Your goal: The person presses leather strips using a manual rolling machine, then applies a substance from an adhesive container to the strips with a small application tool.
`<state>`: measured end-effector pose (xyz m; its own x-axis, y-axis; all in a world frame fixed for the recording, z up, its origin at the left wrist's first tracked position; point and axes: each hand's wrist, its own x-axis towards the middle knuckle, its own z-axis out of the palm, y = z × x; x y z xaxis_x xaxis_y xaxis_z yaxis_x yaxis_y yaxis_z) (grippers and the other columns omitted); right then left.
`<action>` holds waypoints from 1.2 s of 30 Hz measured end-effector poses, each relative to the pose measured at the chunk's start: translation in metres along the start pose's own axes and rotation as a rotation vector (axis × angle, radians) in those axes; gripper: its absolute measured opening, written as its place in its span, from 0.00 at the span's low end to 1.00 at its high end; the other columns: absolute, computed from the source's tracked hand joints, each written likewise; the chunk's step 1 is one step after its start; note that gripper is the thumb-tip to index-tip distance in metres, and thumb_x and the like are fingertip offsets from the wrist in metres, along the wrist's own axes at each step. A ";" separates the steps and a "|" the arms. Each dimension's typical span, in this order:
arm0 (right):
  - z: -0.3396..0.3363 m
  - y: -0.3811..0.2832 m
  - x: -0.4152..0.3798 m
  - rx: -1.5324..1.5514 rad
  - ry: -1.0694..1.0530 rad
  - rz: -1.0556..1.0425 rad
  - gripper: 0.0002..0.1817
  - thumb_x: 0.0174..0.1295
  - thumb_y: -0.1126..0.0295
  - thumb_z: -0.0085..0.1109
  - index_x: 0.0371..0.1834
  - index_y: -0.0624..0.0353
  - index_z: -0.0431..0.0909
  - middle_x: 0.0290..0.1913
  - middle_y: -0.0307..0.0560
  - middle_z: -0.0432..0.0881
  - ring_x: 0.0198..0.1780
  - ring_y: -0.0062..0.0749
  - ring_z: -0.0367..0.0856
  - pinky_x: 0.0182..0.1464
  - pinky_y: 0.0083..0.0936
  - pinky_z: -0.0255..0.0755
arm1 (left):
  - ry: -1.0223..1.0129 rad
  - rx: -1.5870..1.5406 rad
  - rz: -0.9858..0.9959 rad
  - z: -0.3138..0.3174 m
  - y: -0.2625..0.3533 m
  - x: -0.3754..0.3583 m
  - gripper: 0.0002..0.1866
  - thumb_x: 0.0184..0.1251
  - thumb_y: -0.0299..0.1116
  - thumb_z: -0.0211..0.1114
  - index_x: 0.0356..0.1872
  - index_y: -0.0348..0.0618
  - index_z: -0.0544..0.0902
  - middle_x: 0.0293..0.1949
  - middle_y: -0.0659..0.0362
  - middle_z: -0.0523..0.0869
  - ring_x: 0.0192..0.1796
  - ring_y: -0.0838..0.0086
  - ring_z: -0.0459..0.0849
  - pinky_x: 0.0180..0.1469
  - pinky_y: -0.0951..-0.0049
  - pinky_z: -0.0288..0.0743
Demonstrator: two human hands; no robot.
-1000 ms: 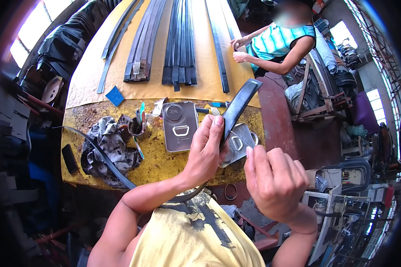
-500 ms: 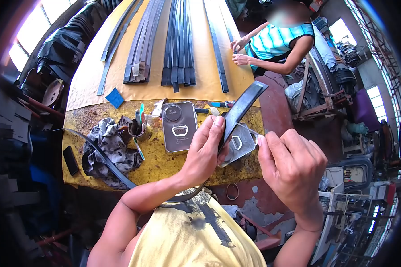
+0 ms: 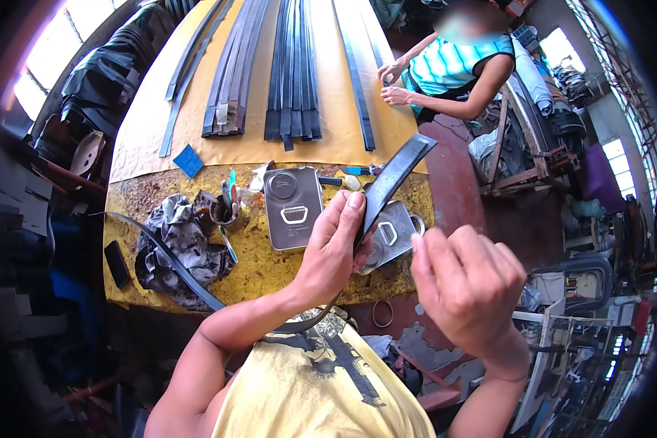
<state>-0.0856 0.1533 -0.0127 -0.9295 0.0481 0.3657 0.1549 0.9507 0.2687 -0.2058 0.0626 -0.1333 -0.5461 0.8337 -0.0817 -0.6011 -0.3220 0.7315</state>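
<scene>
My left hand is closed round a long black strap, with its wide end tilted up to the right. The rest of the strap passes below that hand and curves away to the left over the table. Right of the strap, my right hand is raised with fingertips pinched; whatever is between them is too small to make out. Beneath the hands, a clear-looking metal tin is partly covered by my left hand. Beside it lies a grey tin with a handle.
Rows of dark straps lie on the tan sheet. A stained cloth, a cup of brushes, a blue square and a phone are on the yellow table. Another person works at the far right.
My right hand has moved slightly left and down, nearer the strap. My left hand and the strap have barely moved.
</scene>
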 end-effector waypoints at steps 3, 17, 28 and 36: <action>-0.003 0.012 0.007 0.011 0.025 0.001 0.06 0.58 0.68 0.63 0.30 0.57 0.78 0.23 0.38 0.66 0.21 0.29 0.71 0.22 0.28 0.61 | -0.020 -0.009 -0.005 0.000 0.000 0.000 0.15 0.81 0.44 0.45 0.36 0.46 0.67 0.24 0.65 0.68 0.17 0.85 0.65 0.18 0.83 0.59; -0.030 0.060 -0.069 0.569 0.958 0.755 0.15 0.71 0.69 0.49 0.36 0.71 0.80 0.21 0.33 0.63 0.21 0.12 0.54 0.24 0.15 0.46 | -0.211 -0.263 -0.288 -0.011 0.018 0.008 0.16 0.80 0.46 0.44 0.34 0.47 0.68 0.24 0.66 0.64 0.19 0.84 0.58 0.18 0.82 0.54; 0.079 0.023 -0.096 1.176 0.704 0.889 0.10 0.73 0.70 0.49 0.38 0.67 0.74 0.18 0.29 0.58 0.16 0.09 0.49 0.19 0.15 0.41 | -0.374 -0.392 -0.394 -0.017 0.018 0.012 0.16 0.79 0.48 0.44 0.36 0.48 0.67 0.25 0.68 0.64 0.20 0.84 0.59 0.20 0.82 0.55; 0.079 0.012 -0.030 1.739 0.648 0.749 0.23 0.76 0.59 0.45 0.60 0.71 0.64 0.22 0.29 0.54 0.18 0.09 0.46 0.19 0.12 0.40 | -0.274 -0.244 -0.310 -0.006 0.009 0.008 0.17 0.80 0.48 0.44 0.34 0.47 0.67 0.24 0.67 0.64 0.19 0.83 0.59 0.19 0.81 0.54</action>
<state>-0.0825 0.1879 -0.0910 -0.5484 0.7847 0.2890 -0.4180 0.0421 -0.9075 -0.2190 0.0637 -0.1310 -0.1651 0.9841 -0.0661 -0.8487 -0.1076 0.5178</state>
